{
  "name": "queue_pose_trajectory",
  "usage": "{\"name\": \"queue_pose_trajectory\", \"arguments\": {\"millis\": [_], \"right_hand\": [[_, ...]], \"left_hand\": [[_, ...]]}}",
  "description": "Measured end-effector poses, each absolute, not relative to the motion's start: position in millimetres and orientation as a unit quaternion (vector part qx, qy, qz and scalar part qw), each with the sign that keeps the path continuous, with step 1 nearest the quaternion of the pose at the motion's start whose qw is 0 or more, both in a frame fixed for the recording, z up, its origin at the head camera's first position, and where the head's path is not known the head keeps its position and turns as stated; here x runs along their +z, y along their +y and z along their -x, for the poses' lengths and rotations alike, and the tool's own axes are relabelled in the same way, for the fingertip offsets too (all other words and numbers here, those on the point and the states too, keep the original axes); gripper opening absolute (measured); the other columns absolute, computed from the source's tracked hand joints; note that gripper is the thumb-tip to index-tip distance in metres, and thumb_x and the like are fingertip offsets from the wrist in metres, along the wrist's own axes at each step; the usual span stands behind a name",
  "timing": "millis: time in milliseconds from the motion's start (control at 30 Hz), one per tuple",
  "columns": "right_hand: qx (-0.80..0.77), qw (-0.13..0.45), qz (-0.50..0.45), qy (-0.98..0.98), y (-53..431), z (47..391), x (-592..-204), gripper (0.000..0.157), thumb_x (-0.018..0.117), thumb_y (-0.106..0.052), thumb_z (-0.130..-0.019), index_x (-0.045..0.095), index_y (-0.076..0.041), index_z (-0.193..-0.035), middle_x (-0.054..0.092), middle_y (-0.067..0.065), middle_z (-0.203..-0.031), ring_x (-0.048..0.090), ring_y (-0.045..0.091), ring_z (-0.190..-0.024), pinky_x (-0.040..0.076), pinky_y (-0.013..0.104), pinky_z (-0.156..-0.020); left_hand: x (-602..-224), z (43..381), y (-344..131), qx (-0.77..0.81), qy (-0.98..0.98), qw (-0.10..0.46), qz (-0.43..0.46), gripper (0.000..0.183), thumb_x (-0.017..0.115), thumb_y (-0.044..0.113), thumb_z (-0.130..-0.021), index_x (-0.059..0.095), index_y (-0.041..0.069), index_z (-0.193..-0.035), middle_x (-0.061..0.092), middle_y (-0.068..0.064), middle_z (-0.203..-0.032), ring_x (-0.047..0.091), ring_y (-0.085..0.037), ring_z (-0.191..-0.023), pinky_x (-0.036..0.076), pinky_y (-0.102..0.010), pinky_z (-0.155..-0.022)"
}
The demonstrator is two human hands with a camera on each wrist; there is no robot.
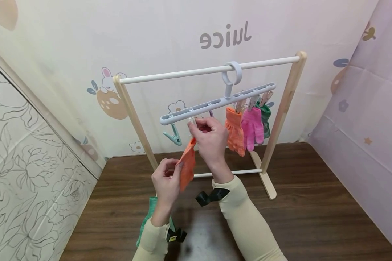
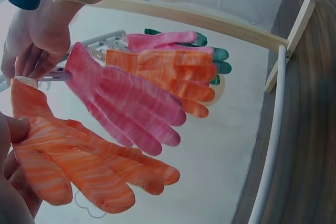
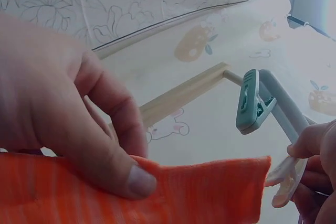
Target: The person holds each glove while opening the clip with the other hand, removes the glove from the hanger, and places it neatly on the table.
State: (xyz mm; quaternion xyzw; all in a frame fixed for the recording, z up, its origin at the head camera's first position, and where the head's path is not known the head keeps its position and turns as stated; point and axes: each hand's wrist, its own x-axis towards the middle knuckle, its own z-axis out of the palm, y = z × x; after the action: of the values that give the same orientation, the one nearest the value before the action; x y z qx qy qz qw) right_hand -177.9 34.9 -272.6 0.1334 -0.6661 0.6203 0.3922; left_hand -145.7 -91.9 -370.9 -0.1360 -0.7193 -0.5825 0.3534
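Observation:
My left hand (image 1: 167, 179) pinches an orange striped glove (image 1: 187, 165) between thumb and fingers, with its cuff pointing up. At that cuff my right hand (image 1: 212, 137) pinches a white clothespin (image 3: 287, 182) hanging under the grey-blue hanger (image 1: 196, 108). The cuff's edge is right at the clip's jaws in the right wrist view. A pale green clothespin (image 1: 174, 136) hangs without a glove at the hanger's left end. Just beyond my right hand, a pink glove (image 2: 123, 98) hangs from a purple clip; in the head view my hand hides it.
Farther right on the hanger hang an orange glove (image 1: 235, 130), a pink glove (image 1: 252, 127) and a dark green glove (image 1: 265, 119). The hanger hooks over the white rail (image 1: 183, 74) of a wooden-legged rack. A green glove (image 1: 150, 214) lies on the brown table (image 1: 313, 217) by my left forearm.

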Motion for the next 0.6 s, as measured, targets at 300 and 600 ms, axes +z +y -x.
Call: {"name": "queue_pose_trajectory", "arguments": {"millis": [300, 600], "right_hand": [[0.621, 0.382, -0.131, -0.672, 36.4, 179.0, -274.5, 0.019, 0.080, 0.003, -0.080, 0.072, 0.012, -0.094, 0.070, 0.023, -0.085, 0.066, 0.033, -0.071, 0.055, 0.032, -0.065], [0.618, 0.343, -0.120, -0.697, 39.6, 176.6, -276.0, 0.025, 0.082, 0.000, -0.079, 0.071, 0.010, -0.100, 0.071, 0.021, -0.093, 0.068, 0.031, -0.080, 0.057, 0.029, -0.072]], "left_hand": [[-382.2, 147.4, -100.6, -0.615, -0.708, 0.330, 0.109, 0.012, 0.076, -0.003, -0.085, 0.068, -0.007, -0.092, 0.068, -0.017, -0.081, 0.064, -0.018, -0.068, 0.054, -0.026, -0.057], [-413.2, 155.8, -112.0, -0.733, -0.649, 0.197, 0.054, 0.018, 0.076, 0.000, -0.086, 0.063, -0.009, -0.096, 0.067, -0.010, -0.082, 0.063, -0.012, -0.068, 0.052, -0.021, -0.058]]}}
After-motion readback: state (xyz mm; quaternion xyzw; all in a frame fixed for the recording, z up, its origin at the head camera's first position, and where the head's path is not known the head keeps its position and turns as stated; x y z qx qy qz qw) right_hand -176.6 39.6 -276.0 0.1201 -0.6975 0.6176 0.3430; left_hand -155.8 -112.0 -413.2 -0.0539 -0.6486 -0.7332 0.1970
